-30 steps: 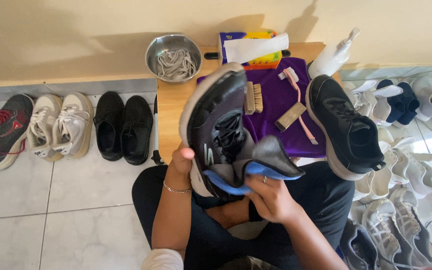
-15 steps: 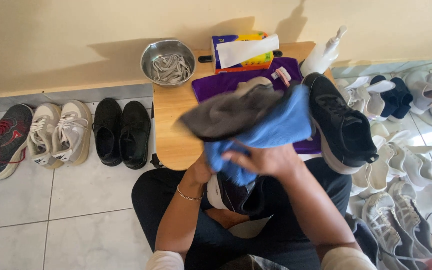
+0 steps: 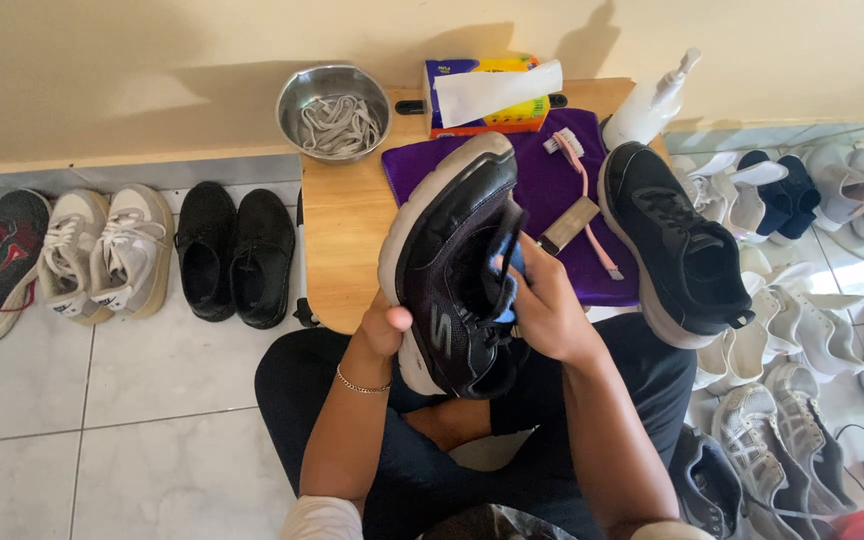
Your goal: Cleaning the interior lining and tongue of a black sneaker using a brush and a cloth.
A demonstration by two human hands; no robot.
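Low wooden worktop (image 3: 347, 235) behind; black sneaker (image 3: 457, 265) mid-frame, long axis toe-up, left hand (image 3: 384, 328) cupping sole, right hand (image 3: 550, 312) pinching blue cloth (image 3: 512, 268) inside.

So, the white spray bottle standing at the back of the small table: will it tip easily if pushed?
Probably yes. The spray bottle looks tall and narrow, so a push near its nozzle could topple it. It stands at the table edge, beside the black shoe, so it might fall off.

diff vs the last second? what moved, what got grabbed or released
The blue cloth, spread over the black shoe half a second ago, is now pushed inside it by the right hand. The left hand kept hold of the sole side. The second black shoe, purple towel and steel bowl stayed put.
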